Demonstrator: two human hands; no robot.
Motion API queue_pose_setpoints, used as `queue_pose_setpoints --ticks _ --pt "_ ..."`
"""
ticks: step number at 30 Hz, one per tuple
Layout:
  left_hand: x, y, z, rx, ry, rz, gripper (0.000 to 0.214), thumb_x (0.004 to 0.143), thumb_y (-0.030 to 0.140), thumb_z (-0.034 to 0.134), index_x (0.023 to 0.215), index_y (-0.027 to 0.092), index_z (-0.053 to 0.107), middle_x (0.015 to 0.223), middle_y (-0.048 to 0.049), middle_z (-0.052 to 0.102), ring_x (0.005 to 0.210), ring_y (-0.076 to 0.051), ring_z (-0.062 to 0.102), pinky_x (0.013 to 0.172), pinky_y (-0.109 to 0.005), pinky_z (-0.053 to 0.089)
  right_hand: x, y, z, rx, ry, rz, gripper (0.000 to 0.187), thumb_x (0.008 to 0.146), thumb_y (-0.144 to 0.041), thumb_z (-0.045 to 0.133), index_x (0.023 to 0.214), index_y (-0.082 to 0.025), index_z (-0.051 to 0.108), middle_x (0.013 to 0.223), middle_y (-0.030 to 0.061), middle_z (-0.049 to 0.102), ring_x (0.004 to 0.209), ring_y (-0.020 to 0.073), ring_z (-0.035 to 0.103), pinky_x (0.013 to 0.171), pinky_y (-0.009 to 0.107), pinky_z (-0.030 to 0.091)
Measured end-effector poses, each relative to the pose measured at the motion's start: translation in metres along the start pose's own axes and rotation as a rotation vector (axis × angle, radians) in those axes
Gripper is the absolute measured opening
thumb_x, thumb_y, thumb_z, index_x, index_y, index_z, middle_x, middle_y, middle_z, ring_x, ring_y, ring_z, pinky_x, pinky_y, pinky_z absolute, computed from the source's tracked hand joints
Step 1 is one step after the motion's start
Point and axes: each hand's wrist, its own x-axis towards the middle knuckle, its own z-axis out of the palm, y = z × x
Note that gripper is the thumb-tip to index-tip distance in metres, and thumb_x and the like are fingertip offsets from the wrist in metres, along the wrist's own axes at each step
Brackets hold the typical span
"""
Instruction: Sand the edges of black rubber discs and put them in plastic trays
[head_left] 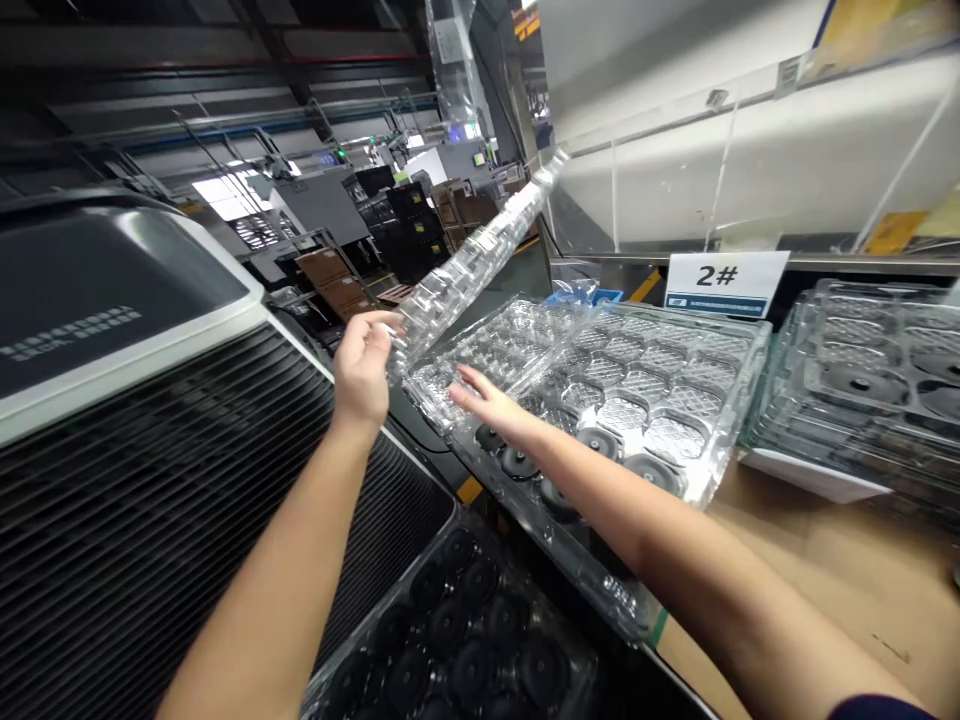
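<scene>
My left hand (363,370) is closed on the near edge of an empty clear plastic blister tray (480,255), which tilts steeply up and away to the right. My right hand (491,402) lies flat with fingers stretched out on a stack of clear trays (660,390) on the bench. That stack has mostly empty pockets, with black round parts (517,462) in its near row. Another clear tray (457,640) filled with several black round parts sits low in front of me.
A large black ribbed appliance with a white-rimmed top (150,450) fills the left. A further stack of trays with black parts (862,390) stands at the right on a brown bench (825,580). A "2#" sign (724,282) stands behind, under clear shelving.
</scene>
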Motion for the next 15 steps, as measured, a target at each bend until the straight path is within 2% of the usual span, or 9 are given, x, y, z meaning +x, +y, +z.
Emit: queue_pose_setpoints --ticks 2,3,5,7,10,12,15 --pt "-0.037 0.028 0.019 0.07 -0.11 0.068 0.027 0.088 0.033 0.045 0.106 0.02 0.06 0.102 -0.0072 0.061 0.101 -0.024 0.055 0.098 -0.042 0.04 -0.011 -0.009 -0.022 0.179 0.076 0.02 0.05 0.099 -0.035 0.019 0.146 -0.023 0.007 0.145 0.0112 0.035 0.128 0.0188 0.041 0.1 0.04 0.041" --pt "-0.056 0.041 0.029 0.1 -0.179 0.106 0.027 0.085 0.032 0.05 0.107 0.02 0.061 0.105 -0.0086 0.061 0.107 -0.027 0.052 0.103 -0.046 0.036 -0.017 -0.011 -0.033 0.262 0.111 0.045 0.051 0.099 -0.034 0.016 0.147 -0.022 0.002 0.144 0.0122 0.036 0.127 0.0181 0.043 0.099 0.039 0.042" --pt "-0.088 0.062 0.049 0.128 -0.282 0.176 0.037 0.083 0.028 0.052 0.119 0.02 0.055 0.115 -0.0113 0.059 0.118 -0.03 0.047 0.108 -0.051 0.03 -0.03 -0.013 -0.051 0.413 0.172 0.107 0.054 0.098 -0.031 0.022 0.146 -0.02 0.002 0.139 0.0145 0.043 0.122 0.0191 0.049 0.094 0.04 0.047" --pt "-0.11 0.08 0.062 0.144 -0.356 0.24 0.047 0.084 0.023 0.05 0.131 0.022 0.044 0.123 -0.0124 0.055 0.121 -0.029 0.047 0.111 -0.053 0.026 -0.048 -0.009 -0.067 0.544 0.235 0.159 0.057 0.094 -0.024 0.03 0.145 -0.021 0.005 0.132 0.0137 0.049 0.117 0.0194 0.054 0.091 0.04 0.049" --pt "-0.131 0.103 0.065 0.215 -0.389 0.372 0.062 0.085 0.018 0.048 0.142 0.024 0.027 0.137 -0.0141 0.045 0.129 -0.03 0.04 0.113 -0.056 0.024 -0.085 -0.002 -0.093 0.696 0.338 0.183 0.064 0.086 -0.014 0.036 0.143 -0.022 0.008 0.123 0.0103 0.056 0.113 0.018 0.057 0.092 0.04 0.05" --pt "-0.147 0.115 0.061 0.173 -0.364 0.468 0.068 0.081 0.012 0.049 0.144 0.025 0.025 0.138 -0.0137 0.045 0.129 -0.03 0.041 0.112 -0.056 0.028 -0.117 0.0 -0.118 0.763 0.408 0.163 0.068 0.082 -0.011 0.038 0.143 -0.021 0.01 0.121 0.008 0.059 0.112 0.0158 0.058 0.093 0.038 0.05" --pt "-0.185 0.124 0.066 -0.033 -0.407 0.608 0.067 0.075 0.011 0.052 0.137 0.033 0.04 0.115 -0.0076 0.064 0.111 -0.027 0.059 0.098 -0.048 0.051 -0.18 -0.004 -0.164 0.82 0.515 0.015 0.073 0.077 -0.008 0.041 0.143 -0.024 0.014 0.12 0.0025 0.061 0.114 0.0131 0.057 0.095 0.036 0.048"
